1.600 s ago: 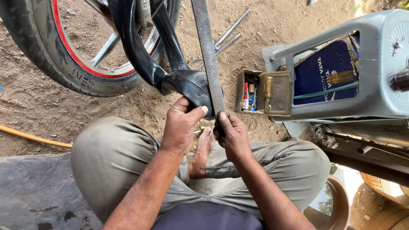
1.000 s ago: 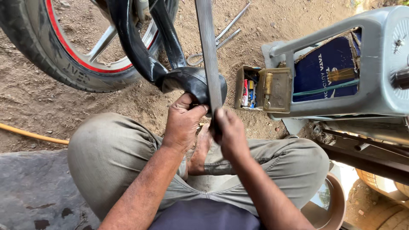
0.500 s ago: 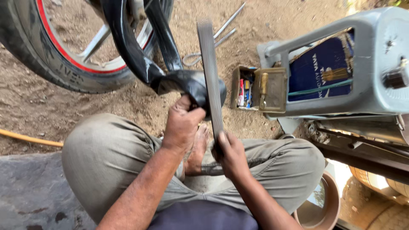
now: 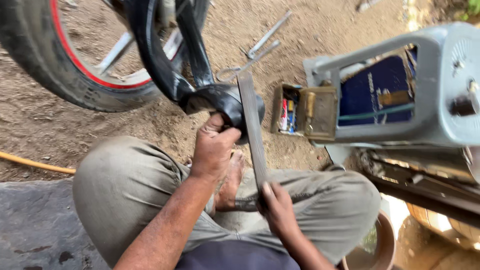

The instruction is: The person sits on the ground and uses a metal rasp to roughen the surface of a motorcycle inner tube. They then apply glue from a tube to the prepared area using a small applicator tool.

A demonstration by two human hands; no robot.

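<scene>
The left hand (image 4: 214, 148) pinches the black inner tube (image 4: 220, 100) folded over the knee while the right hand (image 4: 278, 209), fingers clamped on a flat metal file (image 4: 251, 127), roughens it, a stroke needing steady pressure.

A small open metal box (image 4: 300, 114) stands on the sandy ground, just to the right of the centre. Inside its left half there are some small packets (image 4: 287, 116) standing upright, in red, blue and white colours (they are too small to tell their kind). Further to the right, behind the opening of the grey metal frame (image 4: 430, 80), stands a dark blue rectangular package (image 4: 380, 92). It has light lettering down its left part and a yellowish label (image 4: 392, 97) near its right side. A thin green cord crosses its front.
</scene>
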